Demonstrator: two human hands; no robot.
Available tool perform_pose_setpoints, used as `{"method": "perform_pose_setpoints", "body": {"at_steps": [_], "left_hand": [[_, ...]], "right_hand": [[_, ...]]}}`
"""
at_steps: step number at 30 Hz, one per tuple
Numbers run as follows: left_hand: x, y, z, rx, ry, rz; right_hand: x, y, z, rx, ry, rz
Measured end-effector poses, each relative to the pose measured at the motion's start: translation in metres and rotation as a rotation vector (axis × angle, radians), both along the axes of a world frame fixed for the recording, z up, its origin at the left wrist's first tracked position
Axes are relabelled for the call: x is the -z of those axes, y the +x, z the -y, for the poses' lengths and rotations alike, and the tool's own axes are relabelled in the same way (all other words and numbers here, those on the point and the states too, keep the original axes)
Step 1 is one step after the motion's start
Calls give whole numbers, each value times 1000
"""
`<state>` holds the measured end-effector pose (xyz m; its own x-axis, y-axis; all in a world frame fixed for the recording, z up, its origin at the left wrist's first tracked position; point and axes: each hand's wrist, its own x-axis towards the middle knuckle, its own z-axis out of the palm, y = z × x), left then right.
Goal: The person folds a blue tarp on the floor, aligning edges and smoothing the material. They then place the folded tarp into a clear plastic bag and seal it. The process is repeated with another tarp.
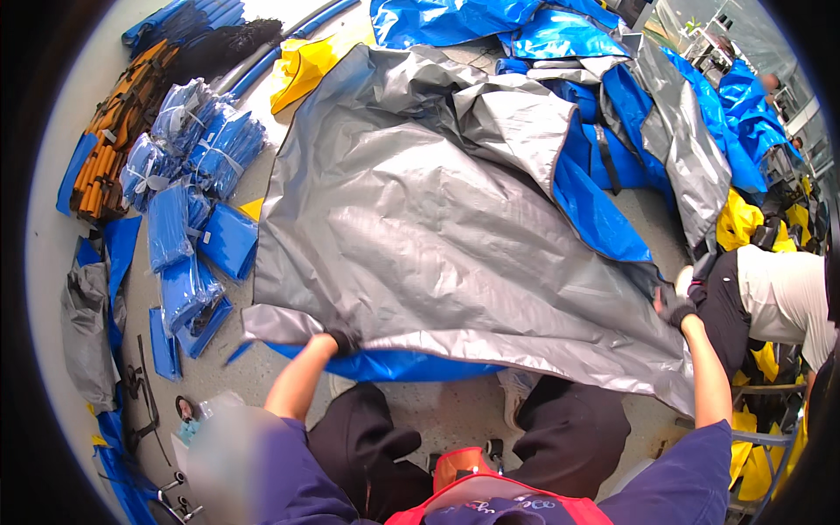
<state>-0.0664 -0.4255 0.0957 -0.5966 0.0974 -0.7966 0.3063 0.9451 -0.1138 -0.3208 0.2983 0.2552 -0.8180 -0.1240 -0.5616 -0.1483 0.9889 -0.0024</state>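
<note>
A large tarp (pixel 411 227), silver on the upper face and blue beneath, spreads over the floor in front of my knees. Its near edge is folded back in a strip, with blue showing under it. My left hand (pixel 344 338), in a dark glove, is closed on this near edge at the left. Farther right, my right hand (pixel 675 308), also gloved with bare fingertips, grips the tarp close to its right side. The cloth between my hands is wrinkled, and its far part lies bunched in folds. Some of my fingers are hidden by the cloth.
Blue folded packs in clear plastic (pixel 188 192) lie at the left, near a stack of orange-brown bundles (pixel 114 144). More blue and silver sheeting (pixel 682 131) is heaped at the far right. A person in a white shirt (pixel 783 297) bends close by my right arm.
</note>
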Motion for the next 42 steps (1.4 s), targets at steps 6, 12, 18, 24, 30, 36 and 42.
{"method": "perform_pose_setpoints", "body": {"at_steps": [6, 12, 18, 24, 30, 36, 42], "left_hand": [[-78, -25, -54, -1053, 818, -438], [-277, 114, 23, -1132, 649, -164], [-197, 204, 25, -1039, 116, 417], [-174, 219, 60, -1223, 298, -272], [-236, 205, 13, -874, 471, -34], [-368, 114, 56, -206, 158, -1645], [-477, 289, 12, -183, 401, -1744]], "right_hand": [[19, -89, 127, -15, 78, -344], [199, -166, 125, 302, -313, -290], [160, -158, 29, 929, -71, -572], [-10, 13, 42, -493, -489, 219], [-32, 290, 0, -151, -356, 190], [-149, 104, -2, -45, 383, -775], [-300, 164, -137, 410, -742, -1447]]}}
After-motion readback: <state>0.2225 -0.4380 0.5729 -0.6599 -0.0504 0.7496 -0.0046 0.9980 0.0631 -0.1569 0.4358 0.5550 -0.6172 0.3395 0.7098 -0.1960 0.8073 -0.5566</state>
